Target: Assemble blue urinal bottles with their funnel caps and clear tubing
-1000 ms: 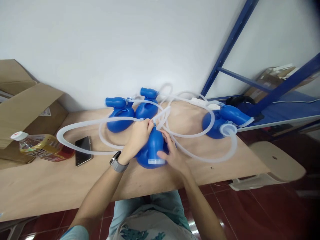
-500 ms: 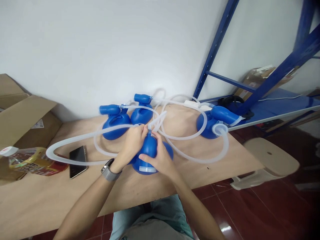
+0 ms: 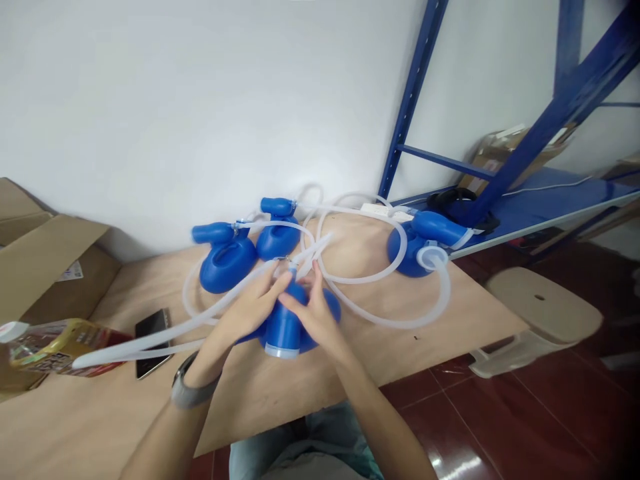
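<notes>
My left hand [image 3: 253,307], with a watch at the wrist, pinches near the narrow end of a blue plastic urinal mouthpiece [image 3: 283,330], where a clear tube [image 3: 215,308] and a small clip sit. My right hand [image 3: 317,307] wraps the mouthpiece from the other side, thumb across its front. Its wide, pale-rimmed end points towards me. Below the hands lies a blue urinal bottle [image 3: 332,305], partly covered by them. Two more blue urinal bottles with mouthpieces, a left one [image 3: 225,263] and a middle one [image 3: 278,237], stand behind. Another urinal bottle [image 3: 407,250] is at the right.
Clear tubing [image 3: 380,321] loops across the wooden table [image 3: 450,347]. On the left are a cardboard box [image 3: 60,267], a phone [image 3: 153,327] and a bottle of yellow liquid [image 3: 55,343]. A blue shelf [image 3: 545,200] and a plastic stool [image 3: 543,307] stand at the right.
The mouthpiece has tipped so its wide end shows more towards me. My left hand has shifted left and its fingers have moved along the mouthpiece. The tube loop at left has swung down.
</notes>
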`<state>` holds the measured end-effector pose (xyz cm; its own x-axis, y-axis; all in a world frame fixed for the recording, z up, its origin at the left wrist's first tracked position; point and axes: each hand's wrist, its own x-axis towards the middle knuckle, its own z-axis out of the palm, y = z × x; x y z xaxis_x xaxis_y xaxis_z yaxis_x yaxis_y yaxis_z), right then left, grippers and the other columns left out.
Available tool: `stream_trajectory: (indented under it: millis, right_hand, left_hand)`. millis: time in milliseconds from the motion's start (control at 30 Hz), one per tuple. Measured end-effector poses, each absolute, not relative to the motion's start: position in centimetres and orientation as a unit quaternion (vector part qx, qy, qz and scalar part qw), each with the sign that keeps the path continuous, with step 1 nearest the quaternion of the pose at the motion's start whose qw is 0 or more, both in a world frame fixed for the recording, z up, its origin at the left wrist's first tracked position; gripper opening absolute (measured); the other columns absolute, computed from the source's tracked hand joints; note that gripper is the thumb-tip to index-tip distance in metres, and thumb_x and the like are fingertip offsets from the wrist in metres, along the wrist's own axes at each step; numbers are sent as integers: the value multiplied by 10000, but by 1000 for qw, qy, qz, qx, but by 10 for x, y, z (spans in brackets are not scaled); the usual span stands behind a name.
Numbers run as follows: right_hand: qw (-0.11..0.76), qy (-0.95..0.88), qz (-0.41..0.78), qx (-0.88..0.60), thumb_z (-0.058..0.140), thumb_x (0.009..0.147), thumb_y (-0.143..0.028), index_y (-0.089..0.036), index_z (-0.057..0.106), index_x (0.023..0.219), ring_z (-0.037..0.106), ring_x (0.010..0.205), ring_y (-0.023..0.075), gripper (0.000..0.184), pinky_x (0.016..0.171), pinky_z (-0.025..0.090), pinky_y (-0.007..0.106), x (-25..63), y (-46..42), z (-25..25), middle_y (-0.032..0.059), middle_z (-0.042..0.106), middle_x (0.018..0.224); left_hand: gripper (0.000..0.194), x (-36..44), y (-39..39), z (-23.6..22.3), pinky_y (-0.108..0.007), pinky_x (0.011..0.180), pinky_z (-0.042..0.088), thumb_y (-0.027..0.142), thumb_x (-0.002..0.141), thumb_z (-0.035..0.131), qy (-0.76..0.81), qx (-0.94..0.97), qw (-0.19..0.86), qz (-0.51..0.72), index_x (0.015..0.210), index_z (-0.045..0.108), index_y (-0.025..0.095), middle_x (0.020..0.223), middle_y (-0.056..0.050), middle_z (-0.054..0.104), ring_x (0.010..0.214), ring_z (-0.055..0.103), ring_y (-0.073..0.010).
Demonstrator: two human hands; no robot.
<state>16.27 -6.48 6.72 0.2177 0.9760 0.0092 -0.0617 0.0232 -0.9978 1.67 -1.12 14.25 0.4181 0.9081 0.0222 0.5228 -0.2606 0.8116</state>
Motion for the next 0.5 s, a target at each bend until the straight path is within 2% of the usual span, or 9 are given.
stream_trajectory:
  millis: [100, 200, 267, 333, 400, 500]
  right_hand:
    - [570, -402, 509, -504, 705, 870, -649, -303, 470, 1522, 614, 1287, 286, 775, 1154, 452, 461, 166, -54, 78, 77, 668, 1317]
    - [586, -354, 592, -425, 663, 931, -618, -270, 678, 1213, 689, 1134, 235, 449, 1075, 509, 390, 169, -32, 94, 48, 743, 1152]
    - [578, -288, 671, -365, 639, 954, -616, -240, 674, 1069, 722, 859, 202, 395, 883, 580, 357, 168, -13, 103, 19, 744, 890]
    - [568, -236, 725, -310, 641, 966, -605, -227, 633, 981, 641, 618, 153, 378, 712, 570, 306, 167, 5, 109, -39, 650, 682]
    - [559, -196, 761, -264, 634, 994, -567, -224, 590, 911, 535, 504, 113, 355, 619, 527, 257, 165, 19, 111, -84, 536, 580]
    - [542, -157, 794, -225, 587, 1045, -499, -229, 536, 852, 460, 469, 101, 335, 551, 481, 225, 167, 31, 113, -104, 418, 536]
  left_hand:
    - [820, 7, -38, 127, -527, 1250, 345, 645, 900, 669, 484, 730, 400, 270, 1596, 416, 294, 1659, -112, 448, 1539, 408, -365]
    - [1149, 7, -55, 110, -576, 1282, 281, 574, 730, 853, 474, 757, 351, 281, 1663, 268, 249, 1717, -147, 329, 1569, 332, -414]
    - [1134, 8, -56, 104, -582, 1285, 276, 507, 730, 854, 471, 763, 337, 287, 1663, 270, 234, 1714, -152, 335, 1569, 330, -417]
    - [1038, 7, -51, 104, -574, 1279, 301, 442, 771, 814, 467, 758, 355, 287, 1653, 308, 233, 1692, -139, 386, 1554, 368, -402]
    - [987, 4, -43, 107, -561, 1278, 319, 394, 777, 805, 456, 748, 384, 293, 1640, 352, 243, 1667, -115, 436, 1547, 386, -388]
    - [954, 0, -32, 112, -527, 1301, 296, 359, 769, 815, 417, 725, 444, 321, 1624, 400, 284, 1676, -66, 427, 1571, 352, -355]
